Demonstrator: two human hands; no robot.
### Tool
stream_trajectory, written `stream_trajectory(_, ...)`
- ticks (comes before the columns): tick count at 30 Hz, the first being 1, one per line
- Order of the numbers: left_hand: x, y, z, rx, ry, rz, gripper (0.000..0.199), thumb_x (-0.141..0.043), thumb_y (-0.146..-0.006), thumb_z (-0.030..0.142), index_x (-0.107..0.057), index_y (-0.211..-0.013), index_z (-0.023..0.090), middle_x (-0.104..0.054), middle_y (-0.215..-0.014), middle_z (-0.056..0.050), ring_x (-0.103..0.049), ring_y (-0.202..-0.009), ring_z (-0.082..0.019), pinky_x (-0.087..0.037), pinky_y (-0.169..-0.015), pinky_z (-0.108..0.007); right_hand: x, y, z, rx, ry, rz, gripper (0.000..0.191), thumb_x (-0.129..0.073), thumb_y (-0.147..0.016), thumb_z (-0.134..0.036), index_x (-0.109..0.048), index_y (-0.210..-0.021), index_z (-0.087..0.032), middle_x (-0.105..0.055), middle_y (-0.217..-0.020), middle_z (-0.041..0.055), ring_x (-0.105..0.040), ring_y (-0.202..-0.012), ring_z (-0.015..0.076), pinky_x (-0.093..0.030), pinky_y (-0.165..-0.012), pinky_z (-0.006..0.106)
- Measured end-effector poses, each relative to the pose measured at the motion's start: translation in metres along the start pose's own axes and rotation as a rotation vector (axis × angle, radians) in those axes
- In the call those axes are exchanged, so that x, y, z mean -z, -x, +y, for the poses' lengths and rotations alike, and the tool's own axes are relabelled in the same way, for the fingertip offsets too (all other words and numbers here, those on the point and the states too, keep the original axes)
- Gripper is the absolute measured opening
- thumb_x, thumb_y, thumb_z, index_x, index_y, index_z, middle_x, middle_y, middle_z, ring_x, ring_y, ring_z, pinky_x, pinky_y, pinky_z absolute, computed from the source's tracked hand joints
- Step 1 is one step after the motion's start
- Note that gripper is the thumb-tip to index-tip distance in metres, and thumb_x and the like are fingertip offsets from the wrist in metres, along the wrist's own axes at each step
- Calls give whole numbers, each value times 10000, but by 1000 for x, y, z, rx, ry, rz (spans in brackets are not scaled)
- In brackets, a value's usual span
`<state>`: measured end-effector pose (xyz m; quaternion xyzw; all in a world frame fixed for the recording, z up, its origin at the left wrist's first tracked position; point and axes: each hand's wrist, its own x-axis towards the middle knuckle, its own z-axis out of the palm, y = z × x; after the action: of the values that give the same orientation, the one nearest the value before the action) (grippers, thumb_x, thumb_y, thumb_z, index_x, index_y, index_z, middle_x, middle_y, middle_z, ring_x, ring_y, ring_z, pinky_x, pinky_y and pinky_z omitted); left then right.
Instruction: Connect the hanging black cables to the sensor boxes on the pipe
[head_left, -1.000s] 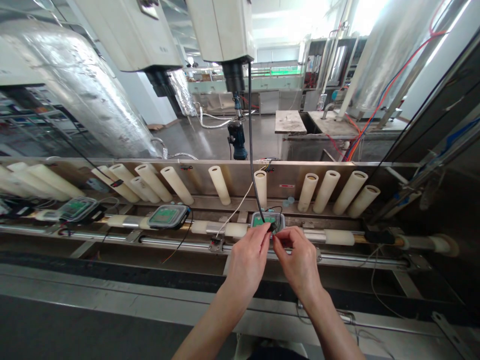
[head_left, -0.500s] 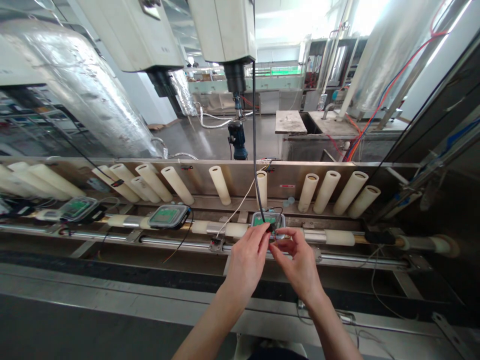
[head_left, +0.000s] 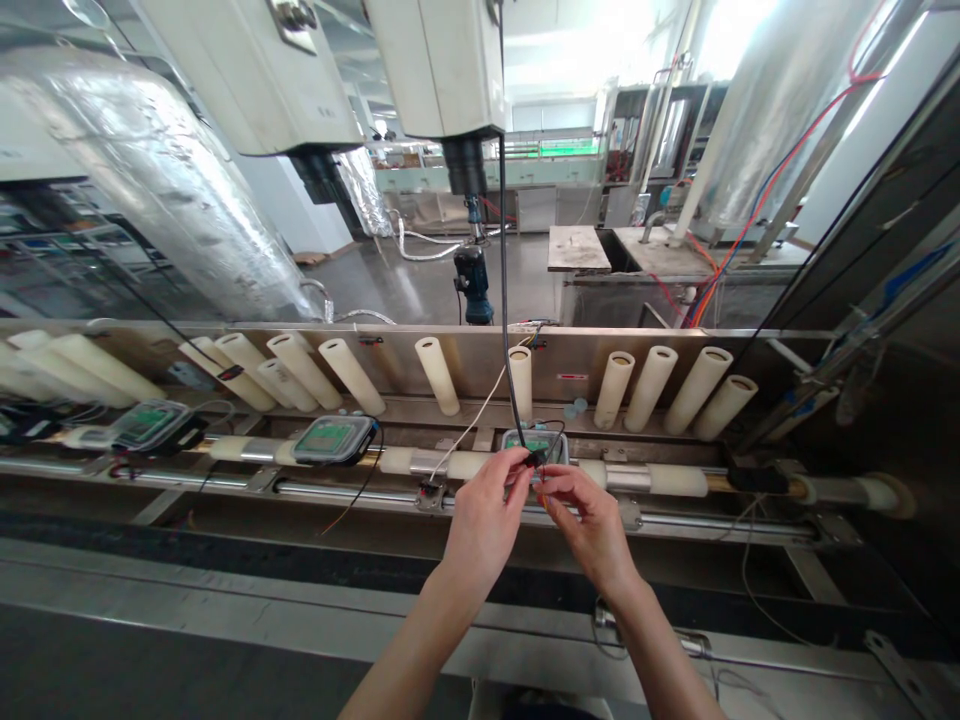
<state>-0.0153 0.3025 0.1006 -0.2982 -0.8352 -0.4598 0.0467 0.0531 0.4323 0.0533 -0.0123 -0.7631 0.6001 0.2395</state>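
My left hand (head_left: pixel 486 510) is closed in a pinch on the lower end of a black cable (head_left: pixel 504 250) that hangs down from above. Close against its fingertips, my right hand (head_left: pixel 592 515) is also closed, with thin coloured wires (head_left: pixel 544 496) between its fingers. Just behind both hands sits a clear-lidded box with a green circuit board (head_left: pixel 556 442), partly covered by the fingers. A thin dark wire loops from that box down towards the fingertips. How the wires and the cable end meet is too small to make out.
A similar lidded box (head_left: pixel 334 438) rests on the roller shaft to the left, trailing a black wire. Several cream tubes (head_left: pixel 437 375) lean on the metal back wall. A steel rail (head_left: pixel 675 520) runs in front. White machine housings (head_left: pixel 442 70) hang overhead.
My right fingers have shifted slightly lower, and orange wire now shows below their tips. Both hands stay close together at the cable end. The camera view has tilted slightly.
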Motion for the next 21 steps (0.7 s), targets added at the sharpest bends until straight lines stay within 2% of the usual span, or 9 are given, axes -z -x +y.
stream_trajectory(4,6,0,0,31,47,-22,167,-517,-881,233,-570,-1039,229,-665,-1005,-22,-653,-871,-140,-545,-789,-268,2,-5,-5,131,154,25,111,-578,-849,-186,-682,-864,-221,-658,-967,58,-629,-908,135,-498,-818,256)
stream_trajectory(8,19,-11,-7,64,47,59,167,-516,-875,303,-584,-1011,234,-638,-989,-26,-631,-778,-132,-524,-590,-217,2,-8,-7,114,151,82,96,-598,-843,-203,-691,-843,-223,-665,-904,40,-633,-845,125,-494,-771,231)
stream_trajectory(10,24,-27,-19,94,27,115,185,-507,-877,343,-591,-996,230,-653,-962,-27,-636,-762,-141,-510,-578,-228,3,-8,-8,84,136,111,96,-599,-843,-214,-694,-840,-230,-668,-900,34,-632,-850,128,-490,-769,228)
stream_trajectory(12,25,-52,-36,100,0,139,219,-482,-884,370,-595,-999,220,-674,-951,-35,-650,-785,-160,-516,-623,-251,4,-8,-9,51,107,134,99,-596,-846,-226,-694,-841,-236,-671,-904,32,-631,-864,131,-488,-768,224)
stream_trajectory(15,20,-100,-60,21,-144,119,244,-426,-901,344,-602,-992,200,-687,-953,-50,-650,-831,-179,-520,-699,-283,6,-7,-9,12,56,171,101,-590,-849,-243,-688,-824,-235,-672,-896,31,-635,-856,135,-492,-742,211)
stream_trajectory(21,-12,-196,-81,-113,-291,4,214,-442,-867,219,-649,-912,191,-692,-954,-65,-631,-909,-207,-488,-828,-323,17,-11,3,73,58,196,103,-588,-835,-218,-683,-797,-222,-684,-833,35,-657,-779,137,-522,-689,192)
